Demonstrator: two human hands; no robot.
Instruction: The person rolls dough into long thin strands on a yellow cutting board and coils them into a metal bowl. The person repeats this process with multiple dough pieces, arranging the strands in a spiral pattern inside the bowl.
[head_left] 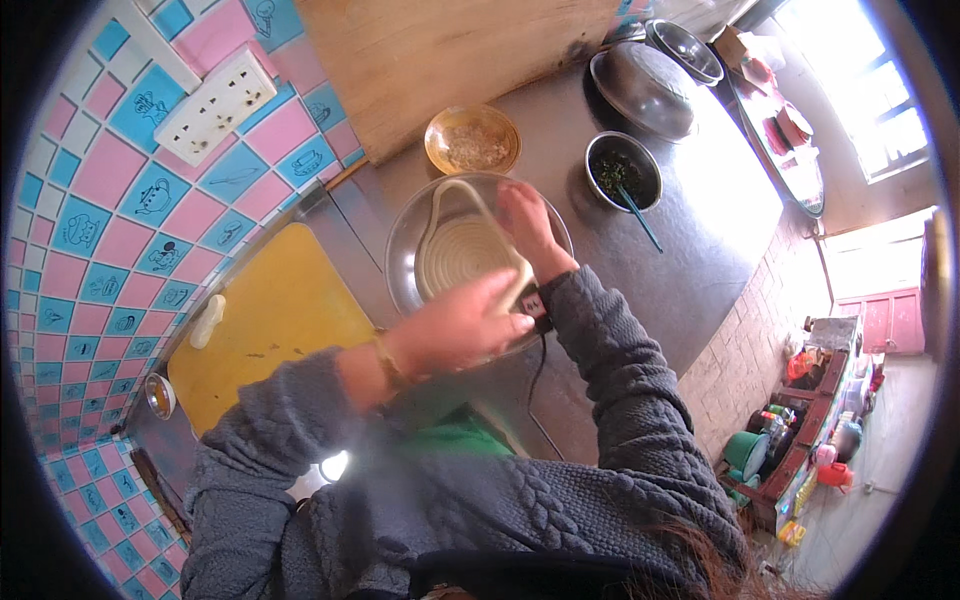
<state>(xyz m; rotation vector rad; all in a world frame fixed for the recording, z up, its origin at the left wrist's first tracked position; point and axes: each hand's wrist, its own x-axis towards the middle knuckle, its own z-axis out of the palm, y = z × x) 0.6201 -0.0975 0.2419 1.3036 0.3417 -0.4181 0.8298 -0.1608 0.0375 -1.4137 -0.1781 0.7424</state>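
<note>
A long pale dough rope lies coiled in rings inside a wide metal basin. One length of it loops up over the coil and runs along the basin's right side. My left hand reaches across the near rim, its fingers closed on the dough rope close to its lower right stretch. Farther up, at the basin's right rim, my right hand has curled fingers against the same rope; its fingertips are partly hidden.
A yellow board with a piece of dough lies left. Behind the basin stands a yellowish bowl. To the right are a metal bowl of chopped greens with a utensil and an upturned metal basin. A dark cord hangs near me.
</note>
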